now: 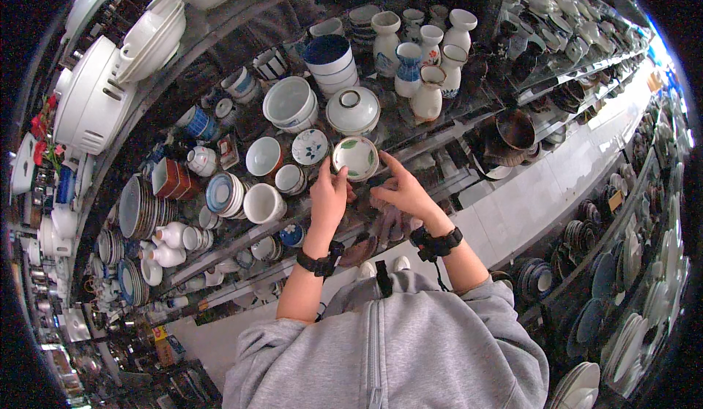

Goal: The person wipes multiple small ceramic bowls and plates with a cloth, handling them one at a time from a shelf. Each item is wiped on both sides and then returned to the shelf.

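Between my two hands, at the shelf's front edge, is a small round white dish [355,158] with green leaves painted inside. My left hand [329,192] touches its near left rim with thumb and forefinger. At its right side my right hand [405,189] has the forefinger extended near the rim, thumb apart and nothing in the palm. Directly behind the dish stands a lidded white bowl [353,111]. A small dish with blue flowers [310,147] lies to the left, and small white cups [290,179] stand near my left hand.
Ceramic sake bottles [427,93] stand at the back right, beside tall blue-and-white cups [330,63]. Stacked plates [144,208], a white cup [264,203] and white bottles [167,255] crowd the left. Dark brown bowls [514,130] sit right. A tiled aisle [516,211] separates this shelf from another loaded with plates.
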Available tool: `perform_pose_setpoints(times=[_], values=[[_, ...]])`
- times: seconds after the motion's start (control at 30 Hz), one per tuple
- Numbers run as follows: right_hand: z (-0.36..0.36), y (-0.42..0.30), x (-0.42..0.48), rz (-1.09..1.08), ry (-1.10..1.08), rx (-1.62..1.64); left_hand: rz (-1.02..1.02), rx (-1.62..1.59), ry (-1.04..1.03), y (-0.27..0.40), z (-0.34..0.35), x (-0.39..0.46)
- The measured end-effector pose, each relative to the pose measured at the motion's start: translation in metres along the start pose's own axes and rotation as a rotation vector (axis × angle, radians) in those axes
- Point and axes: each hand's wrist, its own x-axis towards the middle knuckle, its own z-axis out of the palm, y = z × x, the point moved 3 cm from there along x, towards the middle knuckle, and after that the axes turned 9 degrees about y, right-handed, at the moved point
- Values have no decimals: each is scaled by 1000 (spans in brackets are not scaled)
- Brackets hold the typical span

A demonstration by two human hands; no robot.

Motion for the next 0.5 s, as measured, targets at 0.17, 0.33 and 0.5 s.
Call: perform_pose_setpoints(times=[0.17,0.33,0.5], values=[[-10,-26,-16,102,9,-153,-21,-136,54,-12,-6,-12],[-9,-19,-29,102,-11,-88,70,-244,-250,-6,-5,-35],[1,-24,-44,-49,-64,-66,138,-72,-422,17,-16,-59]])
